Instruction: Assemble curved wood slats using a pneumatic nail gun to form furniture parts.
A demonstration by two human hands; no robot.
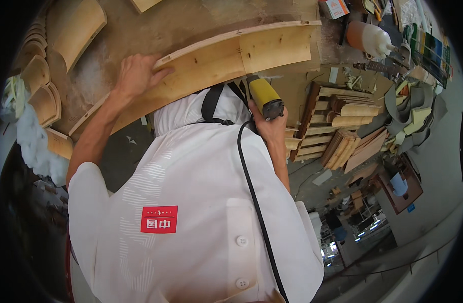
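A long curved plywood panel (201, 69) lies across the bench in front of my body, with a seam line in its right part. My left hand (135, 76) grips its far edge, left of the middle, thumb and fingers bent over the wood. In my right hand (271, 123) is a yellow power tool (264, 93) with a black end. Its nose points at the panel's near edge; whether it touches I cannot tell. The tool's black cord (249, 177) hangs down over my white shirt.
More curved plywood pieces (82, 33) lie at the far left, near white stuffing (37, 144). A bottle of amber liquid (365, 38) and a small orange-white box (335, 7) are at the far right. Wooden strips are stacked on a pallet (312, 118) to the right, with grey scraps (418, 116) beyond.
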